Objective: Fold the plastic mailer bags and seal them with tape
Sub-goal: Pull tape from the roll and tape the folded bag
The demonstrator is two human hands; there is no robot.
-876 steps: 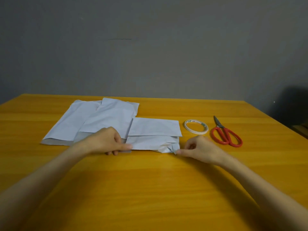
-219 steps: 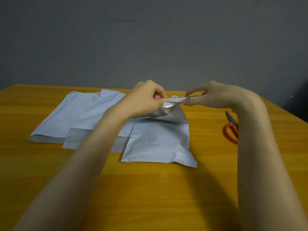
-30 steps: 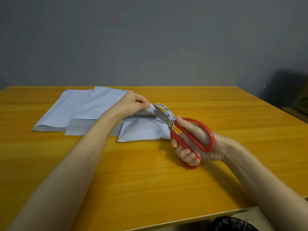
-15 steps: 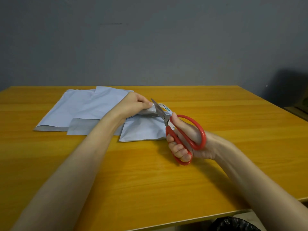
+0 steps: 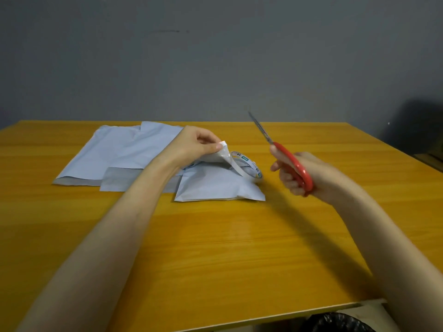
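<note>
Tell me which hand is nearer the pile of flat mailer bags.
Left. The left hand pinches the flap of the folded bag right beside the flat bags; the right hand grips the scissors farther right, beyond the tape roll.

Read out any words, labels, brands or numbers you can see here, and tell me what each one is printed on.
Tape roll: a printed label with green and blue patches runs round the inner core, too small and blurred to read.
Folded mailer bag: no print visible.
Flat mailer bags: no print visible.
Scissors: no marking can be made out.
</note>
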